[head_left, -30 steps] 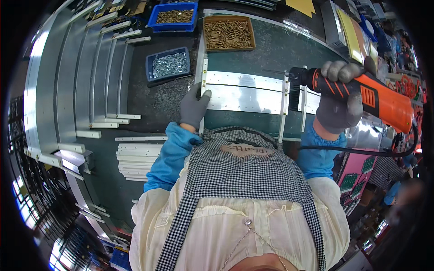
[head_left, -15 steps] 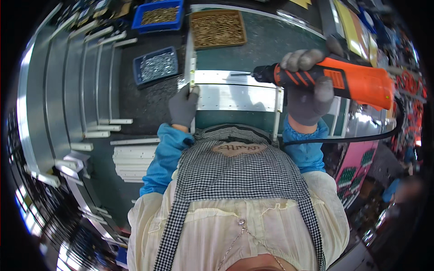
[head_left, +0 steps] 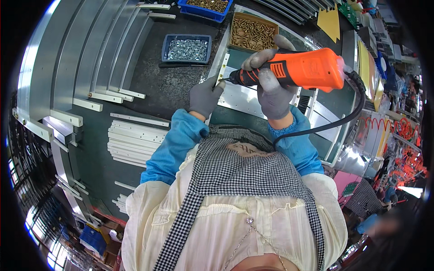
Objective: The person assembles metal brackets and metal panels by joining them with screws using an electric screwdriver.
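Observation:
An orange-and-black electric screwdriver (head_left: 300,70) lies almost level in my right hand (head_left: 273,90), gloved fingers wrapped round its body. Its bit meets the white drilled strip (head_left: 223,67) right by my left fingertips. My gloved left hand (head_left: 204,97) is closed at that strip, thumb and forefinger drawn together. Whatever they pinch is hidden. The strip edges a shiny metal panel (head_left: 239,100), which my right hand partly covers.
Brass screws fill a cardboard tray (head_left: 231,38); silver fasteners lie in a blue-grey bin (head_left: 164,50). Behind is a blue bin (head_left: 212,15). White strips (head_left: 131,142) are stacked at left, beside standing metal panels (head_left: 68,58). The screwdriver's black cable (head_left: 325,128) loops past my right forearm.
The screwdriver has moved left, bringing its bit from above the panel to the strip at my left fingertips. The whole view has turned and shifted; my left hand stays by the strip.

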Demonstrator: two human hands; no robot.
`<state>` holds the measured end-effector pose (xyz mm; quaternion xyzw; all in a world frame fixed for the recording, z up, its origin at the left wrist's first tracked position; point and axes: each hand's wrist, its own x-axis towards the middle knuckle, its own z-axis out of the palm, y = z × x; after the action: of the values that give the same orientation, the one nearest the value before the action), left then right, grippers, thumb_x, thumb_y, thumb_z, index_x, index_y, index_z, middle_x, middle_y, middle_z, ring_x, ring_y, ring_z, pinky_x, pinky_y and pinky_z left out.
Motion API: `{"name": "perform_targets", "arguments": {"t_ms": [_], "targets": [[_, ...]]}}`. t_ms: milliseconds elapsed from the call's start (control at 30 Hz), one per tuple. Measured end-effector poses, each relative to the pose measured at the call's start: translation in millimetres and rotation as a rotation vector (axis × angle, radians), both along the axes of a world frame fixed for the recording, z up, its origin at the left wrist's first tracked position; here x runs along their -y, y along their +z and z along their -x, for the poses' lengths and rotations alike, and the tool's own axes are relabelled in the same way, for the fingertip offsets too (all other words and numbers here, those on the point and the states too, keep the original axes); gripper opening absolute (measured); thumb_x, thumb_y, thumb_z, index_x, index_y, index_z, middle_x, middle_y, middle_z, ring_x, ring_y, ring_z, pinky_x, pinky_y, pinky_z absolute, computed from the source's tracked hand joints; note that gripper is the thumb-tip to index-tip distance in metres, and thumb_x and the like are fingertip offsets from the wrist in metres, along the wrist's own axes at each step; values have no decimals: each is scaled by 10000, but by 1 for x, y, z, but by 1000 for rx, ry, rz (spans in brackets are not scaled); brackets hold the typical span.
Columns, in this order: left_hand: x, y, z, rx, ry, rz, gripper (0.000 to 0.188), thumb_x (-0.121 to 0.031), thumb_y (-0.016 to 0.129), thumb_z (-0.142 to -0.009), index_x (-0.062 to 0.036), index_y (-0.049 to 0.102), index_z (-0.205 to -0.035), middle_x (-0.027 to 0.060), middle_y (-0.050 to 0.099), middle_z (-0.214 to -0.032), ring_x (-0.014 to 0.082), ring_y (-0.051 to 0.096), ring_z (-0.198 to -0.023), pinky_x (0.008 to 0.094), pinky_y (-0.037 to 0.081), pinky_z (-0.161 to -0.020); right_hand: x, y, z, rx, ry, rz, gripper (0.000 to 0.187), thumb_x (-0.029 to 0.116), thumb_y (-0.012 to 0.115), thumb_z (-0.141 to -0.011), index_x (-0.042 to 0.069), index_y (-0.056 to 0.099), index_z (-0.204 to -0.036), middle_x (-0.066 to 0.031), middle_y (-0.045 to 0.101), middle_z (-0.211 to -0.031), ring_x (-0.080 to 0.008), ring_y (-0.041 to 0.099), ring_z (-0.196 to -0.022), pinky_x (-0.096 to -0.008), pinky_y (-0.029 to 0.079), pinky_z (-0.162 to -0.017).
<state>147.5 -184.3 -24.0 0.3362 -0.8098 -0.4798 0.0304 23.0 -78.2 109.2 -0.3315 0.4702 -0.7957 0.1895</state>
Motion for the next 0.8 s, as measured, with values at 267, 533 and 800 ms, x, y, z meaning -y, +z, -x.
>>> {"name": "perform_targets", "arguments": {"t_ms": [267,533,800], "targets": [[-2,-2,-2,-72,29,20,323,-361,644,-907,-110,698,-1103,149,677,-735,326,675,-692,407,524,-648,4,3,-5,-142,62,-130,659,-27,623,-810,19,340,-1403,-86,642,-964,-207,646,-863,-384,560,-796],[0,-5,-1,-22,-3,-8,361,-389,619,-916,-107,691,-1131,157,678,-743,336,676,-699,415,525,-655,22,15,4,-35,35,-222,653,-5,670,-799,-10,366,-1377,-106,658,-958,-207,670,-858,-359,575,-784],[0,-17,-4,-113,-30,132,323,-322,649,-891,-80,692,-1101,175,671,-792,352,664,-726,425,523,-669,26,1,15,-205,248,-336,573,106,773,-768,48,528,-1283,-41,650,-1125,-142,641,-974,-314,524,-850]]}}
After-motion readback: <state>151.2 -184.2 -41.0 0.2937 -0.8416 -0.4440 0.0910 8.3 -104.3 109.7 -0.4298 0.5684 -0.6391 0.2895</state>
